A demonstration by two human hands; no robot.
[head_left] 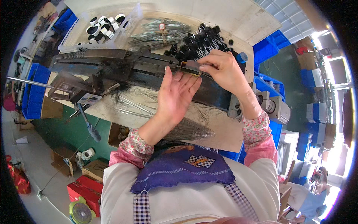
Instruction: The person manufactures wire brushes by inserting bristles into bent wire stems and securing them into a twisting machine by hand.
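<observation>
Wires (186, 128) lie fanned along the desk's (223, 138) near edge. Beyond, left hand (175, 95) palm up, grip open, fingers at the near side of a brass-edged block (191, 68). Block sits over the dark metal bench machine (89, 56) crossing mid-desk; right hand (223, 71) appears to have its grip closed on the block's right end. Best handled level, probably, with the left palm as support, fingertips off the metal edges. Pale label (89, 98) on machine, toward desk's left edge; reddish-white tag (162, 27) on wire bundle (158, 35), far edge: neither legible.
</observation>
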